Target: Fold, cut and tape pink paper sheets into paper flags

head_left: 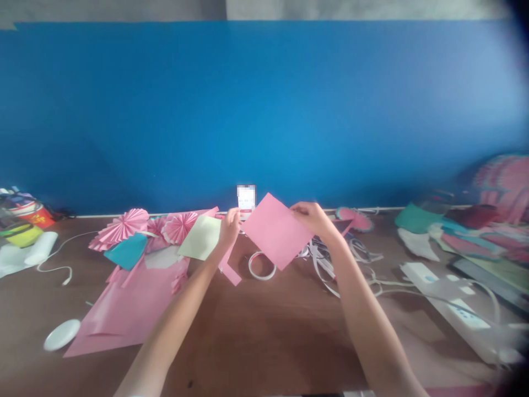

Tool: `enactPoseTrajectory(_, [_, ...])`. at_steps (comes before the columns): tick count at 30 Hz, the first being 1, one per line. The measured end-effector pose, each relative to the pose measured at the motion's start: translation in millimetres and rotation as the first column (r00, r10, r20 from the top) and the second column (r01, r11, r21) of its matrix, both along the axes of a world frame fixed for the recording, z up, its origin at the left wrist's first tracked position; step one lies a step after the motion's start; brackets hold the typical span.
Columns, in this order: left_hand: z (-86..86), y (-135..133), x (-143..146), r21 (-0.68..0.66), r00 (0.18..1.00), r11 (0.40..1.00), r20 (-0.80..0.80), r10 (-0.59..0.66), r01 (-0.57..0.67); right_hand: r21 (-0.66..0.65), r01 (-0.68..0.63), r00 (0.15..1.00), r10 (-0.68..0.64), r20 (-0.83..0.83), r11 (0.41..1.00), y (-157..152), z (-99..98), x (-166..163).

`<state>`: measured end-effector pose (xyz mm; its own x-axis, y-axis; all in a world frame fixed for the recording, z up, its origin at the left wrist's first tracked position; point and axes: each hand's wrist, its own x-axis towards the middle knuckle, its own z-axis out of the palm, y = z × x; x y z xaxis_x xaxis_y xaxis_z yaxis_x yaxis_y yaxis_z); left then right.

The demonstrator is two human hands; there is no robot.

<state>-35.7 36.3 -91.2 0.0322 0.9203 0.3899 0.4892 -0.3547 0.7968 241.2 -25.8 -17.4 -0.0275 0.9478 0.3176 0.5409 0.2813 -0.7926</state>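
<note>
A square of pink paper (278, 230) is held up over the table, tilted so that one corner points upward. My left hand (230, 227) pinches its left corner. On the other side, my right hand (313, 219) is closed on the paper near its right corner, with the thumb partly hidden. Below the square lies a roll of white tape (262, 266), partly covered by it. A narrow pink paper strip (230, 273) rests under my left hand. Behind the hands, a phone (247, 199) with a lit screen leans near the blue panel.
Pink folded fans (126, 227), a teal paper (126, 251), a pale green sheet (201, 238) and large pink paper (124, 309) lie left. A white round lid (61, 334) sits nearby. Right are tangled white strips (322, 262), a power strip (444, 306) and piled paper pieces (417, 219).
</note>
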Motion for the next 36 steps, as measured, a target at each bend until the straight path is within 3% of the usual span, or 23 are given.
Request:
enactPoseTrajectory(1, [8.3,-0.1,-0.1,-0.027,0.983,0.986,0.081,-0.164,0.166,-0.019,-0.02,1.0,0.02,-0.001,1.0,-0.3,0.0,-0.5])
enactPoseTrajectory(2, [16.2,-0.6,-0.5,-0.038,0.968,0.971,0.095,-0.231,0.235,-0.035,-0.035,0.999,0.035,0.0,0.999,-0.7,0.3,-1.4])
enactPoseTrajectory(4, [29.4,-2.3,-2.0,-0.056,0.936,0.937,0.092,-0.339,0.344,-0.052,-0.05,0.999,0.05,0.006,0.997,-1.4,1.3,-3.2])
enactPoseTrajectory(7, [39.4,-4.2,-5.7,-0.046,0.916,0.919,0.119,-0.384,0.391,-0.046,-0.057,0.998,0.058,0.032,0.997,-1.2,2.2,-4.1])
enactPoseTrajectory(11, [35.5,0.6,-11.7,-0.047,0.917,0.935,0.218,-0.335,0.352,-0.046,-0.056,0.997,0.058,0.043,0.997,1.5,0.6,0.3])
enactPoseTrajectory(19, [2.3,20.5,-18.1,-0.175,0.917,0.968,0.385,-0.102,0.181,0.009,0.002,1.0,-0.002,-0.019,1.0,5.1,-3.9,5.6])
enactPoseTrajectory(22, [-1.4,25.4,-21.1,-0.198,0.912,0.959,0.395,-0.11,0.201,0.006,0.028,0.999,-0.028,-0.033,1.0,5.7,-3.8,7.9])
enactPoseTrajectory(27, [6.7,22.8,-24.1,-0.206,0.927,0.945,0.333,-0.176,0.253,0.041,0.102,0.991,-0.098,-0.087,0.994,4.4,-0.7,11.3])
enactPoseTrajectory(32, [9.2,18.6,-23.0,-0.186,0.967,0.961,0.191,-0.17,0.205,0.074,0.149,0.981,-0.137,-0.14,0.986,2.0,2.3,12.2])
enactPoseTrajectory(36, [4.7,23.3,-19.8,-0.157,0.968,0.968,0.192,-0.164,0.195,0.065,0.174,0.973,-0.162,-0.162,0.983,2.0,2.4,14.4])
